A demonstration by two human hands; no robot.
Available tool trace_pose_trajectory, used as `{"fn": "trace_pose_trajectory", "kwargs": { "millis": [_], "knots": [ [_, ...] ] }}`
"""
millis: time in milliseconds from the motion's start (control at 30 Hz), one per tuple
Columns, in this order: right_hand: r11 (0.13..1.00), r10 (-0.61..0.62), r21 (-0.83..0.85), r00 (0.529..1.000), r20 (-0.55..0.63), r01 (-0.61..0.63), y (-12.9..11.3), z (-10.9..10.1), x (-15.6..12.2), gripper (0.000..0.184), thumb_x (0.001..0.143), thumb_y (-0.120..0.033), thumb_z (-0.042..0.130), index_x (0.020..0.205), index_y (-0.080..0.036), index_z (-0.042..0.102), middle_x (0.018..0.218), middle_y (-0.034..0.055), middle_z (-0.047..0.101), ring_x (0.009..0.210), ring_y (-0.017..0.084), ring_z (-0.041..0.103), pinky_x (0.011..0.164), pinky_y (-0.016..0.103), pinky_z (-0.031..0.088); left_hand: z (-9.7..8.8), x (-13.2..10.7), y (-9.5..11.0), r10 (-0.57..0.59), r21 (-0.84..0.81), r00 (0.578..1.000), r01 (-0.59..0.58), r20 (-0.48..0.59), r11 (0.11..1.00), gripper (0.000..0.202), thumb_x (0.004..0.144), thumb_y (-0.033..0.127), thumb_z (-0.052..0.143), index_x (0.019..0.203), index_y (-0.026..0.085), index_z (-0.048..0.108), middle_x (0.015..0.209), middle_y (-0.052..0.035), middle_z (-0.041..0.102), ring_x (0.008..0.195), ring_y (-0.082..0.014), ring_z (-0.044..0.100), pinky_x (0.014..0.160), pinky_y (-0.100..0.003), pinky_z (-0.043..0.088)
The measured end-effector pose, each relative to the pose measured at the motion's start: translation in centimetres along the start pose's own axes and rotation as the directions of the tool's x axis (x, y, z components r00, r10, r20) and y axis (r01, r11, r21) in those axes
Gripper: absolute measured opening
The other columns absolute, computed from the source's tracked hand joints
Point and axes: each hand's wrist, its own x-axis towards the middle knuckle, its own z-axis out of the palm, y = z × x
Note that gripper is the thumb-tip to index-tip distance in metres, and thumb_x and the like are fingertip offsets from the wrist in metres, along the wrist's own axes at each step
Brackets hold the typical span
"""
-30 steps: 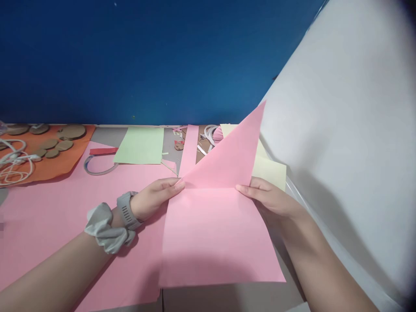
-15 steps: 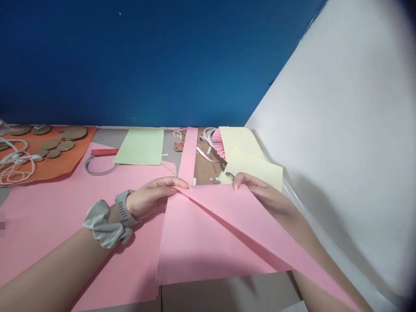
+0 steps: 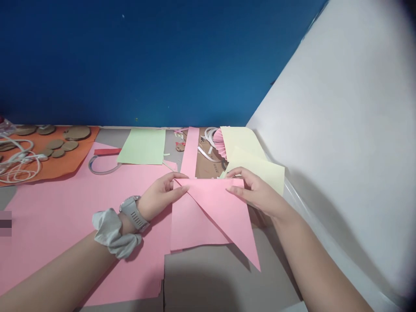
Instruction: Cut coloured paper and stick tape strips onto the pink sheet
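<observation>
Both hands on pink sheet (image 3: pixel 211 216), mid table, near edge | chg vs 0.5 s ago: flap now folded flat, point toward near right, no longer past R arm | L hand (image 3: pixel 162 195) pinches far-left corner, R hand (image 3: pixel 256 193) pinches far-right edge | no legible txt

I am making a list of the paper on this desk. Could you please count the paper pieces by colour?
Pink: 3, the folded sheet both hands hold, the large sheet under it, a strip
Pale yellow: 2 sheets
Light green: 1 sheet
Orange: 1 sheet
Red: 1 strip
Total: 8. Small scraps are not counted.
</observation>
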Motion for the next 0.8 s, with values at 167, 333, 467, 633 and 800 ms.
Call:
{"fn": "trace_pose_trajectory", "kwargs": {
  "millis": [167,333,467,633,800],
  "knots": [
    [0.996,0.082,-0.041,0.99,0.115,-0.078,-0.4,0.2,-0.1,0.036,0.076,-0.044,0.066,0.107,-0.028,0.059,0.108,0.0026,0.065,0.091,0.022,0.062,0.075,0.032,0.048,0.3,0.1,-0.2,-0.03,-0.062,0.991,0.022,-0.13,0.998,0.036,0.076,0.046,0.066,0.095,0.017,0.06,0.068,0.0018,0.061,0.058,-0.0121,0.055,0.055,-0.024,0.04],
    [0.982,0.08,-0.183,0.971,0.227,-0.038,0.1,0.1,-0.1,0.028,0.079,-0.047,0.062,0.093,-0.023,0.062,0.093,0.0021,0.066,0.085,0.021,0.06,0.072,0.031,0.045,0.5,0.3,-0.6,-0.02,-0.135,0.968,-0.014,-0.251,0.991,0.033,0.075,0.049,0.065,0.082,0.018,0.06,0.071,0.0017,0.063,0.069,-0.0139,0.058,0.065,-0.025,0.043],
    [0.984,0.044,-0.178,0.965,0.259,0.003,0.1,0.5,-0.1,0.026,0.084,-0.047,0.056,0.089,-0.022,0.061,0.089,0.0022,0.064,0.082,0.02,0.059,0.07,0.029,0.043,0.6,0.3,-0.7,0.063,0.074,0.957,-0.044,-0.284,0.996,0.03,0.077,0.047,0.063,0.081,0.017,0.062,0.078,-0.0008,0.067,0.077,-0.0158,0.059,0.072,-0.025,0.042],
    [0.979,0.038,-0.203,0.967,0.253,0.014,-0.2,1.5,-0.1,0.025,0.083,-0.048,0.057,0.086,-0.023,0.06,0.085,0.0015,0.062,0.078,0.019,0.057,0.068,0.029,0.042,1.0,0.0,-0.4,0.093,0.177,0.957,-0.045,-0.273,0.983,0.032,0.079,0.048,0.061,0.08,0.016,0.062,0.075,-0.001,0.065,0.072,-0.0153,0.057,0.07,-0.026,0.041],
    [0.944,-0.007,-0.322,0.981,0.191,0.07,-0.8,2.9,-0.6,0.031,0.086,-0.052,0.05,0.077,-0.023,0.055,0.076,0.0007,0.059,0.074,0.02,0.055,0.066,0.03,0.038,1.4,-0.2,-0.4,0.077,0.219,0.972,-0.027,-0.223,0.975,0.034,0.079,0.049,0.059,0.08,0.015,0.061,0.062,0.0037,0.051,0.058,-0.0099,0.043,0.056,-0.022,0.034]
  ]
}}
